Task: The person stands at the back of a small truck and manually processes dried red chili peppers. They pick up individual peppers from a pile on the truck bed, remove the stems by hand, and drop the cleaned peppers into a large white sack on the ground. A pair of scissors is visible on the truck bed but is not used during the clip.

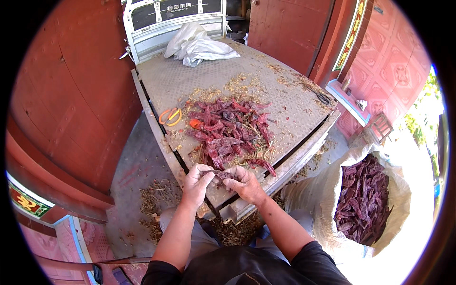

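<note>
Between my two hands, over the near edge of a metal cart bed (156,85), is a dark dried chili pepper (219,175). My left hand (197,180) pinches one end of it, and my right hand (244,183) pinches the other. Just beyond my fingers lies a heap of dried red chili peppers (232,126), wrinkled and dark, with one brighter orange-red pepper at its left side. A single pepper (262,165) lies apart, close to my right hand. Orange-and-yellow-handled scissors (171,117) rest left of the heap.
A white woven sack (320,204) full of dried peppers (363,199) stands open on the right. Crumpled white sacking (197,45) lies at the cart's far end. Dark-handled scissors (322,97) sit by the right edge. Stem scraps (161,199) litter the floor. Red doors (71,95) flank the cart.
</note>
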Demonstrator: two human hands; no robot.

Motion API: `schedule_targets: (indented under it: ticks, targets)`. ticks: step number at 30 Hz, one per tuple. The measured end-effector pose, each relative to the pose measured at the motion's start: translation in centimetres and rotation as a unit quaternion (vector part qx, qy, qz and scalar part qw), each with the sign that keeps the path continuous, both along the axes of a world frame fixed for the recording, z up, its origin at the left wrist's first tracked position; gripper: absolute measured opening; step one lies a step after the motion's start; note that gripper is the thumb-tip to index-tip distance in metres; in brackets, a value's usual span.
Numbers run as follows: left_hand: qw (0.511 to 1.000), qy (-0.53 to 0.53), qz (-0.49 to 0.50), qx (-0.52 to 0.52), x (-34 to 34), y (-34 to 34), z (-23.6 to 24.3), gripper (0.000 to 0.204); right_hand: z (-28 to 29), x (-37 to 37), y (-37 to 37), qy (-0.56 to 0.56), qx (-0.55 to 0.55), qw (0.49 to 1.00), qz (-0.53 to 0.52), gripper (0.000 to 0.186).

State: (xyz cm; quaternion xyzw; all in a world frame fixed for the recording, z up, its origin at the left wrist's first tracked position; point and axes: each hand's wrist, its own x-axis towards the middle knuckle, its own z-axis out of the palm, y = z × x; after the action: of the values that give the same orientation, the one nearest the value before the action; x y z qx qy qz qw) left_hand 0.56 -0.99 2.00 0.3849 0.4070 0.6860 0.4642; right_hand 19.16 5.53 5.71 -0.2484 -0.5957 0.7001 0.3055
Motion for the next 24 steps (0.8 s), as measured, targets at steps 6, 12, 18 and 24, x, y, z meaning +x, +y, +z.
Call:
schedule_targets:
  ticks: [6,12,18,24]
  targets:
    - [0.997,0.034,0.022,0.067,0.3,0.1,0.3,0.024,-0.4,0.0,0.0,-0.031,0.034,0.999,-0.017,0.011]
    - [0.99,0.135,-0.036,-0.02,0.3,-0.5,1.4,0.014,-0.7,-0.1,0.0,-0.069,0.058,0.996,-0.028,0.013]
    - [0.987,0.158,-0.02,-0.004,-0.4,-0.2,0.3,0.011,0.0,0.2,0.1,-0.089,0.125,0.988,0.01,0.016]
    - [0.992,0.109,-0.052,-0.048,-0.2,-0.3,1.1,0.012,0.5,0.3,0.0,-0.057,0.105,0.992,0.046,0.017]
